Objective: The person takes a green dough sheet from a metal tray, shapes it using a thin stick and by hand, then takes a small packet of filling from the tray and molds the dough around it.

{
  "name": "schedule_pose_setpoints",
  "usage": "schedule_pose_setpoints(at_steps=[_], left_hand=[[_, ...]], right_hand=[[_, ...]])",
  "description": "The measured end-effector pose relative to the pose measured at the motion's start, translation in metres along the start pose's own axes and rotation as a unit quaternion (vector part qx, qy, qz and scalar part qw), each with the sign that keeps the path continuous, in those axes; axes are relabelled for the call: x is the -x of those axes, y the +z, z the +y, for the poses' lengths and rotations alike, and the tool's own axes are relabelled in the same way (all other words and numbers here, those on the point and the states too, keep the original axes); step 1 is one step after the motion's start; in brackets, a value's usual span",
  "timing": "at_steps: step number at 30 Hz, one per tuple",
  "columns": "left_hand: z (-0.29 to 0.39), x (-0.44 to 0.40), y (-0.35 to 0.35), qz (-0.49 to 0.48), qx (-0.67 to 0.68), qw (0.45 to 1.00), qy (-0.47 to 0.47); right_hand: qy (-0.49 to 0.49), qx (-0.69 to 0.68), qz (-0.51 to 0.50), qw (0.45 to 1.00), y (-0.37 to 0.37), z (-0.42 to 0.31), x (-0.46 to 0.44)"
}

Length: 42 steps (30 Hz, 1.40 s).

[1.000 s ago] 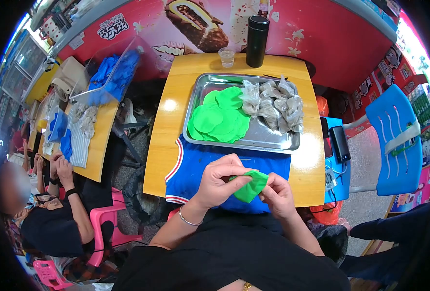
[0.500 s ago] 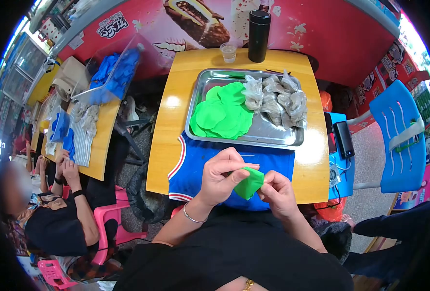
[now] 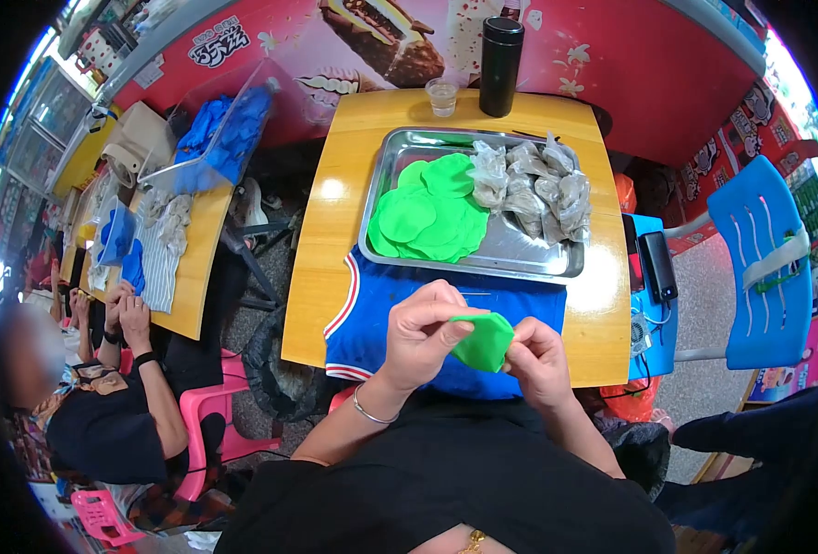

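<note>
A bright green cloth piece is pinched between my two hands above the front of the table. My left hand grips its upper left edge between thumb and fingers. My right hand pinches its right edge; whether a small tool is in those fingertips is hidden. Beneath them lies a blue sports jersey with white and red trim. Beyond it, a metal tray holds a pile of flat green round pieces on the left and several grey clumps in clear plastic bags on the right.
A black thermos and a cup of clear liquid stand at the table's back. On the right is a blue chair with a black device. To the left, a seated person handles blue material at another table.
The green piece now shows a broader, flatter face between my hands. My right hand has shifted slightly right, and the whole view has moved a little.
</note>
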<state>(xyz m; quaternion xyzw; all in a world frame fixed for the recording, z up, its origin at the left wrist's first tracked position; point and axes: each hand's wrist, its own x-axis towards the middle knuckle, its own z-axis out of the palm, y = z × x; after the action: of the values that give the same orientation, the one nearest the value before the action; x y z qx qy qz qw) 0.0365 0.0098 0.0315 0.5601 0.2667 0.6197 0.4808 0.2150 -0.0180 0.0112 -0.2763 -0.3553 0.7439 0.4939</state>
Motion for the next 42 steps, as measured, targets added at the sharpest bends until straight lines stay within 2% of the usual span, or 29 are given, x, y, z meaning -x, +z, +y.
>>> schedule_pose_setpoints(at_steps=[2,3,6,8,11,12,18,20,23,26,29,30,33,35,36,39,42], left_hand=[[-0.005,0.002,0.001,0.017,0.065,0.998,-0.013],[-0.005,0.002,0.000,0.018,0.052,0.998,-0.016],[0.000,-0.001,0.001,0.032,0.007,0.999,-0.024],[0.015,-0.006,0.007,0.053,-0.035,0.998,-0.029],[0.006,-0.003,-0.004,-0.009,-0.069,0.997,-0.024],[0.003,-0.001,-0.004,0.007,-0.031,0.999,-0.025],[-0.014,0.007,0.006,0.076,0.214,0.971,-0.070],[-0.012,0.005,0.006,0.075,0.244,0.959,-0.122],[0.003,-0.001,0.011,0.072,0.120,0.985,-0.100],[-0.002,0.001,0.002,0.006,-0.043,0.997,-0.059],[-0.013,0.004,0.003,0.039,0.034,0.997,-0.051],[-0.014,0.004,0.006,0.047,0.103,0.991,-0.069],[-0.017,0.006,0.010,0.081,0.273,0.950,-0.130],[-0.019,0.007,0.009,0.115,0.338,0.917,-0.178],[-0.021,0.007,0.008,0.101,0.299,0.933,-0.173],[-0.019,0.006,0.001,0.064,0.182,0.970,-0.150],[-0.013,0.001,-0.001,0.038,0.095,0.988,-0.119]], right_hand=[[0.002,-0.023,-0.009,1.000,-0.001,0.000,0.000],[0.002,-0.035,-0.013,0.999,-0.001,0.000,0.000],[-0.073,0.109,0.046,0.990,0.003,-0.001,-0.002],[-0.083,0.150,0.057,0.984,0.006,-0.002,-0.003],[-0.089,0.168,0.058,0.980,0.012,-0.003,-0.004],[-0.090,0.166,0.057,0.980,0.013,-0.003,-0.005],[0.009,-0.070,0.023,0.997,0.004,0.003,-0.001],[-0.005,-0.039,0.036,0.999,0.003,0.006,0.000],[-0.058,0.077,0.067,0.993,0.006,0.005,-0.002],[-0.073,0.146,0.084,0.983,0.012,0.006,-0.003],[-0.057,0.138,0.070,0.986,0.011,0.006,-0.003],[-0.050,0.128,0.063,0.988,0.009,0.006,-0.004],[0.022,-0.024,0.043,0.999,0.005,0.013,-0.003],[0.032,-0.042,0.039,0.998,0.003,0.015,-0.003],[0.037,-0.050,0.037,0.997,0.003,0.015,-0.003],[-0.039,0.087,0.076,0.993,0.001,0.013,-0.004],[-0.076,0.139,0.082,0.984,0.005,0.014,-0.005]])
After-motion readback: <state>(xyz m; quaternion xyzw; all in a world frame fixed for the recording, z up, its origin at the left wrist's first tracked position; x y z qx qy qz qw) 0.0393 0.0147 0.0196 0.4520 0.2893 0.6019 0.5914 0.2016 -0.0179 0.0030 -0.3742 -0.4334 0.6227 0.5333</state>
